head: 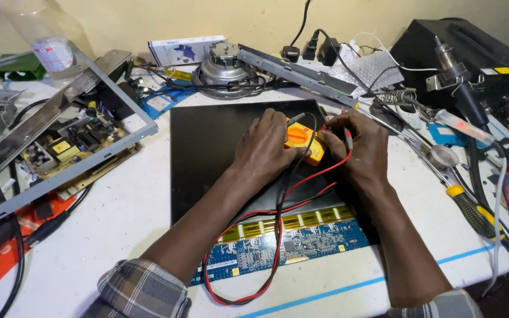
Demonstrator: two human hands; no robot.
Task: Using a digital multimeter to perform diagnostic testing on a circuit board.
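Note:
A small orange-yellow multimeter [304,140] rests on a black flat panel [207,153] in the middle of the white table. My left hand [263,150] grips the meter's left side. My right hand [357,147] holds its right side, with the red probe lead at the fingers. Red and black test leads [278,235] loop from the meter down over a blue circuit board [278,247] joined to the panel's near edge by yellow flex strips [301,219].
A metal frame [60,153] with a power board [66,150] lies at the left. A round motor part [225,65], cables and a metal bar sit at the back. A soldering iron [460,88], black box [466,47] and yellow-handled screwdriver [472,212] crowd the right.

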